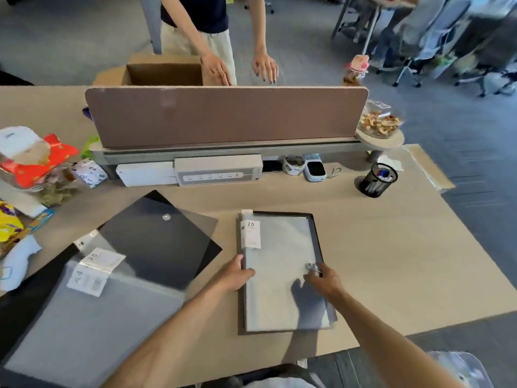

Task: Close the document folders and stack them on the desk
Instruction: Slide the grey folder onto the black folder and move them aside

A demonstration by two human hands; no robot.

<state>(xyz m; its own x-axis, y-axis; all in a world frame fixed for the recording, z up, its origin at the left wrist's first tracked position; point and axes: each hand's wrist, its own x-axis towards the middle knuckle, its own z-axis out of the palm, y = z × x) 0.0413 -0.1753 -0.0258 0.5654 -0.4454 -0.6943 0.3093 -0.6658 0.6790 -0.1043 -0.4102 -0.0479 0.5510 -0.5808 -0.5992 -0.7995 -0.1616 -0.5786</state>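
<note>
The left hand [237, 275] clasps the left edge of the grey folder [274, 303], thumb on top. The right hand [324, 280] pinches the folder's right edge at the metal snap [310, 266]. The grey folder lies closed and flat on the desk [391, 247], over a dark folder [318, 239] whose rim shows around it. Left of the fingers lies an open folder [84, 331], its black flap [159, 242] spread out. Well beyond the right fingers, a mesh cup [376, 183] holds pens.
</note>
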